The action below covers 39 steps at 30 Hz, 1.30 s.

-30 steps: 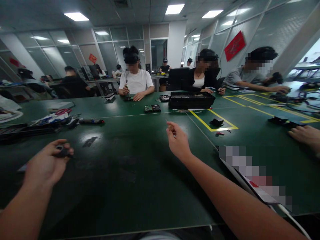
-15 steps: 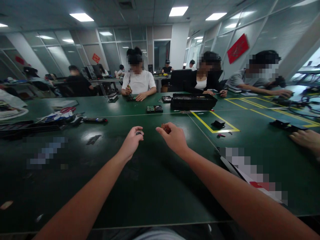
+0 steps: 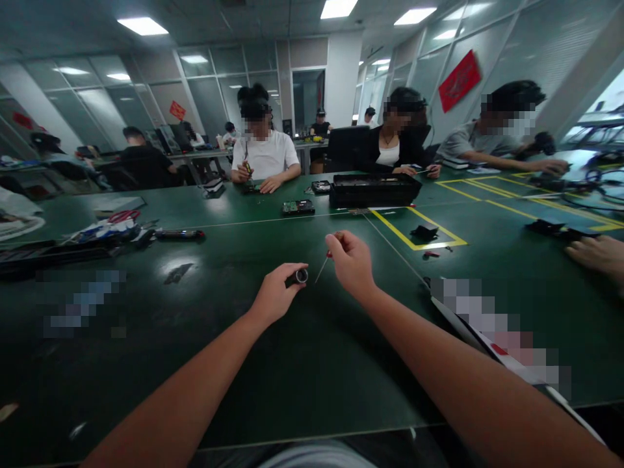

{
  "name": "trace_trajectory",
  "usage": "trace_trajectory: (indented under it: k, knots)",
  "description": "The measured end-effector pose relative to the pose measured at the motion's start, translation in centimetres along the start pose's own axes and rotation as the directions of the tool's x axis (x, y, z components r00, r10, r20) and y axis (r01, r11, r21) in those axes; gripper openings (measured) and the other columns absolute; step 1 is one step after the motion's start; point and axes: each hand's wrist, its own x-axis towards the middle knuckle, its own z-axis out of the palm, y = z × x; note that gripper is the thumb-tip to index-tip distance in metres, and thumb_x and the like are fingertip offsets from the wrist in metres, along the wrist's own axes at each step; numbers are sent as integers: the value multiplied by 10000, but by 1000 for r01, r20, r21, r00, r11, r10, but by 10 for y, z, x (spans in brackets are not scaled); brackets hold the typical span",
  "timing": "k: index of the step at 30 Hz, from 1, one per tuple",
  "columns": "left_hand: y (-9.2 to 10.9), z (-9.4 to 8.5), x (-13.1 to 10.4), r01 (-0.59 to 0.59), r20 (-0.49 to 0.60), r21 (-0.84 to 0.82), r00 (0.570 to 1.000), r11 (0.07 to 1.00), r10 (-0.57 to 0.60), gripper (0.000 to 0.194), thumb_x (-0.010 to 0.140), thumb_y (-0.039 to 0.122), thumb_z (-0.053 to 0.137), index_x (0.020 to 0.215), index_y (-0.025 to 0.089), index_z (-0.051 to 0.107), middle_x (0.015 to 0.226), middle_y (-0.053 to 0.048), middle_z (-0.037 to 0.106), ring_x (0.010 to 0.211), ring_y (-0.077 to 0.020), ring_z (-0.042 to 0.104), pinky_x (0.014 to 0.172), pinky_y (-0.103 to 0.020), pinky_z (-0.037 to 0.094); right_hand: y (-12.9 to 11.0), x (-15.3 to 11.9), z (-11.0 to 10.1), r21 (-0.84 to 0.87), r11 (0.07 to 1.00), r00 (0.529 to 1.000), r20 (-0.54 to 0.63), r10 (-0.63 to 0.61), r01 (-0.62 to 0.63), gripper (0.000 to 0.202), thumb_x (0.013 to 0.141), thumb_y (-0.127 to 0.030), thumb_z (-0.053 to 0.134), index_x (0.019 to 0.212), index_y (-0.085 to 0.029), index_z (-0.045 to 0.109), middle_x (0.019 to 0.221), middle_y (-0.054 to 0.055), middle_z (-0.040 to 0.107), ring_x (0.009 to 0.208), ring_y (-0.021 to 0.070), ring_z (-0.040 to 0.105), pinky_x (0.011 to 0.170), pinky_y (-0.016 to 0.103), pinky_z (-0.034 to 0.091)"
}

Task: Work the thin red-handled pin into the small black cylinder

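Between the fingers of my left hand [image 3: 279,292] is a small round dark object [image 3: 301,276] with a silvery ring at its end, which faces right. My right hand [image 3: 353,261] pinches a thin screwdriver [image 3: 322,268]; its metal shaft points down and to the left. The screwdriver's tip is a little right of the round object and apart from it. Both hands are above the green table [image 3: 273,390]. Most of the screwdriver's handle is hidden by my right fingers.
Ahead lie a circuit board [image 3: 298,207] and a long black casing [image 3: 375,190]. A black part [image 3: 424,233] sits inside yellow tape. Tools and red scissors [image 3: 124,216] are at the left. Several people sit around; a person's hand [image 3: 597,257] rests at the right.
My left hand has moved right and slightly down, turning the round object's ring into view. My right hand has shifted right, and the screwdriver's shaft now shows. The view has tilted slightly.
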Motion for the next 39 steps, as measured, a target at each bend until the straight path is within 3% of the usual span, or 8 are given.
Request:
trace_trajectory:
  k: [5,12,18,28,32,36,39]
  knots:
    - [2,-5,-3,48,-58,44,997,998,-46,431,828,107,711,1242,222,673,1273,-65,682,1208,-243,616,1100,-428,461,-5,-6,4,45,997,998,2,-55,55,227,943,-414,558,845,-217,614,691,-9,614,632,154,583,620,292,443]
    - [-3,-4,-4,19,-56,26,998,999,-18,414,832,122,719,1224,256,694,1259,-42,690,1208,-227,616,1101,-410,452,-1,-7,7,139,990,1000,-9,-7,8,208,947,-417,555,904,-218,599,731,-3,633,647,152,608,616,294,479]
    - [-3,-4,-6,10,-25,-4,1000,1000,-10,415,849,153,712,1243,282,689,1249,-24,697,1206,-221,618,1093,-401,454,2,-9,8,47,998,999,-13,-42,43,226,967,-437,544,930,-221,602,767,9,658,686,165,622,658,319,484]
    - [-3,-4,-5,32,-83,-15,996,999,-33,437,835,148,725,1250,279,691,1284,-33,687,1242,-237,607,1122,-428,439,-6,-7,5,-65,996,998,-10,-62,61,204,971,-402,533,902,-219,592,746,12,682,665,167,625,651,311,468]
    - [-5,-4,-4,11,-103,-25,995,1000,-13,436,829,137,730,1241,274,695,1260,-38,698,1215,-238,624,1103,-423,455,-20,-2,-1,-135,983,985,141,-101,120,163,950,-378,575,938,-222,620,791,21,716,724,181,671,681,316,483]
    - [-10,-4,-3,-11,-124,-43,992,999,5,427,829,147,736,1239,261,693,1246,-43,703,1191,-236,633,1085,-415,462,-43,6,-12,-249,952,911,407,-63,177,103,934,-296,592,990,-216,624,753,8,724,684,173,669,652,301,453]
    - [-10,-4,-2,-22,-111,-30,994,999,19,423,832,152,739,1238,258,691,1228,-41,708,1161,-229,640,1070,-406,463,-56,4,-17,-306,927,874,483,-45,217,108,957,-248,530,1029,-205,597,712,0,698,640,160,634,625,291,421]
